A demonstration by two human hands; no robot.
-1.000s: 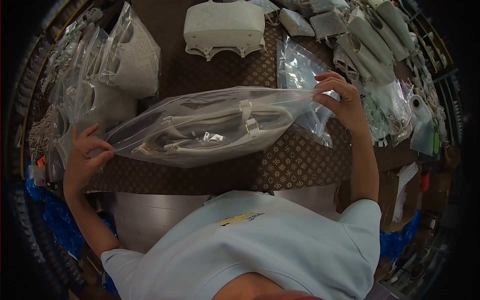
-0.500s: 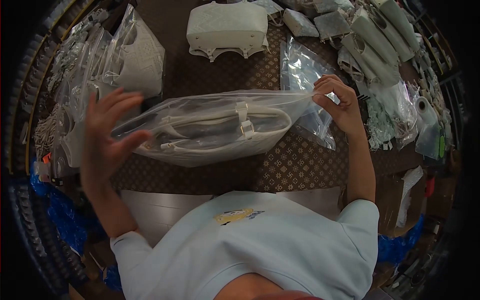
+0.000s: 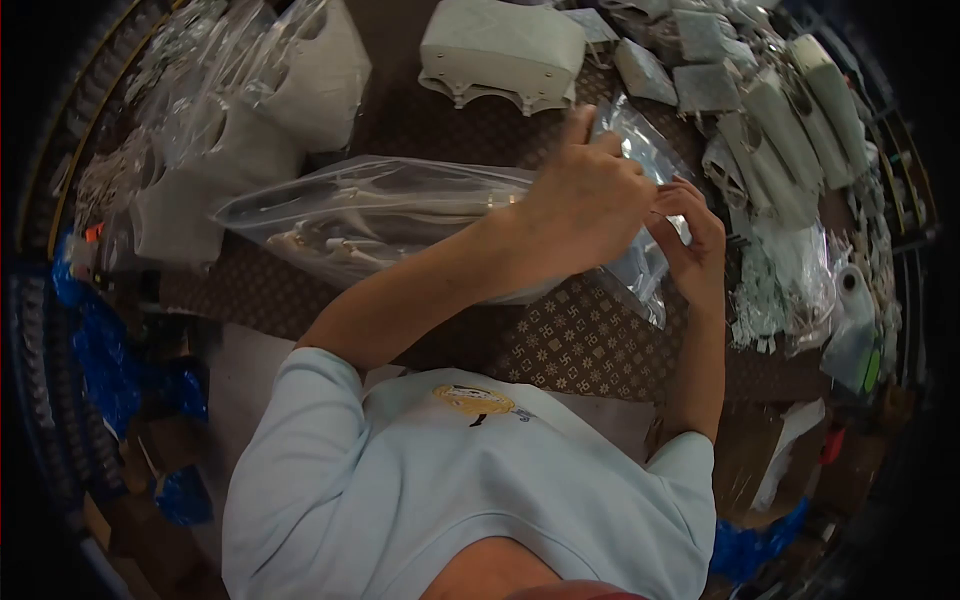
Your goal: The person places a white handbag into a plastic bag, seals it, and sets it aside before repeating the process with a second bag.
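A cream handbag (image 3: 365, 248) with straps and metal fittings lies inside a clear plastic bag (image 3: 285, 205) in front of me. My right hand (image 3: 692, 235) is closed in a pinch at the right end of the bag's top edge. Reaching across the handbag, my left hand (image 3: 600, 195) is closed at the same end, its fingertips almost meeting the right hand's. The left hand and forearm hide the right part of the handbag, and exactly what those left fingertips pinch is partly hidden.
Another cream handbag (image 3: 500, 50) lies at the back middle. Handbags in clear plastic (image 3: 310, 85) stand at left. Flat plastic bags (image 3: 640, 140) lie behind my hands. More pale bags (image 3: 770, 140) pile up at right, beside a roll of clear plastic (image 3: 852, 310).
My left hand has swung from the bag's left end across to its right end, beside my right hand. The right hand keeps its pinch. The view has shifted slightly.
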